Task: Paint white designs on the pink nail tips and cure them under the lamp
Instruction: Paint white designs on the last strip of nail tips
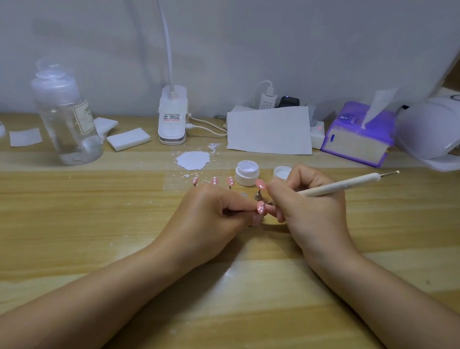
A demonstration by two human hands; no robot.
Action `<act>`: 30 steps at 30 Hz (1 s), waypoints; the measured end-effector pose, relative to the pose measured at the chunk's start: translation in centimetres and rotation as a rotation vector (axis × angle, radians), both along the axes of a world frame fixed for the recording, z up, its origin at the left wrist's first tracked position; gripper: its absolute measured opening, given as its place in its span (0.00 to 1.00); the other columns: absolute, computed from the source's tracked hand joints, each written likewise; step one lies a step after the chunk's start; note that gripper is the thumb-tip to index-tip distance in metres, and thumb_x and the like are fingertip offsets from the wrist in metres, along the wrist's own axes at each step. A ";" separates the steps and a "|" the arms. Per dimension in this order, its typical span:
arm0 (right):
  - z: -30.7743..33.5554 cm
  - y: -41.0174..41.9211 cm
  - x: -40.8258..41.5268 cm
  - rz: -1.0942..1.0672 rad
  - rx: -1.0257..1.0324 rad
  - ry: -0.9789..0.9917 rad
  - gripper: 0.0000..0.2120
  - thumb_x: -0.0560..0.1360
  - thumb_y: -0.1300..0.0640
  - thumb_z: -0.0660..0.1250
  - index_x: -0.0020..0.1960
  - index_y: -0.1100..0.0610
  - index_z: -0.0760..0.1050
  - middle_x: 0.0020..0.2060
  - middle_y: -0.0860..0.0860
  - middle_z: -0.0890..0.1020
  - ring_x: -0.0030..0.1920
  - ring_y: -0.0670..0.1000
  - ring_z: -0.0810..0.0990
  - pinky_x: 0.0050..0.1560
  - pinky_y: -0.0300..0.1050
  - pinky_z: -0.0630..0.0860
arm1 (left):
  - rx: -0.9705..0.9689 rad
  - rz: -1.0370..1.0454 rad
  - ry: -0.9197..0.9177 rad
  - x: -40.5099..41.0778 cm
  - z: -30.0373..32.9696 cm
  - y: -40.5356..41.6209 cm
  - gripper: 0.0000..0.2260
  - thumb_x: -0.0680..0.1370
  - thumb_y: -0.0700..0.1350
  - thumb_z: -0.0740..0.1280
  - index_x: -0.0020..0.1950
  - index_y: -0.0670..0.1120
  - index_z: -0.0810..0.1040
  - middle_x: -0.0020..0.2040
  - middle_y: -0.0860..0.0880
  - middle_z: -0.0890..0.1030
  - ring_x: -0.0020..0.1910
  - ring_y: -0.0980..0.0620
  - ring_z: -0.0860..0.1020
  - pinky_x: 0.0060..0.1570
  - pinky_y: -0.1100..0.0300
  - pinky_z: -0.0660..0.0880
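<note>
pink nail tip pinched at left hand fingertips; right hand grips dotting tool, tip seemingly touching nail.

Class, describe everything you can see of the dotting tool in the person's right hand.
The slim cream-white dotting tool has a thin metal pin ending in a small ball at its far end. It slants up to the right. The right hand grips its lower part with curled fingers; its working end is hidden behind them, near the pink nail tip.

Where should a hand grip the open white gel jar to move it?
Judging by its shape, grip the white gel jar round its short cylindrical wall, coming from above and pinching opposite sides below the rim. It stands upright and lidless, so keep fingers out of the gel.
</note>
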State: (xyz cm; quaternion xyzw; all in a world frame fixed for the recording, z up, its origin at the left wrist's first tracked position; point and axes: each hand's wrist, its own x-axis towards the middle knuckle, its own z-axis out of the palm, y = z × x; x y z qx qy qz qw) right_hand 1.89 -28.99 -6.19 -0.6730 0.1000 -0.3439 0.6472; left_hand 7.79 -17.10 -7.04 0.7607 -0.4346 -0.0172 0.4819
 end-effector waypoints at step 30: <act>0.0 -1.5 0.6 -0.115 0.343 -0.039 0.24 0.70 0.68 0.64 0.18 0.53 0.65 0.15 0.45 0.65 0.17 0.41 0.64 0.25 0.35 0.75 | -0.416 0.118 -0.188 0.0 3.0 0.0 0.09 0.71 0.36 0.70 0.49 0.47 0.79 0.43 0.52 0.81 0.41 0.62 0.79 0.42 0.70 0.74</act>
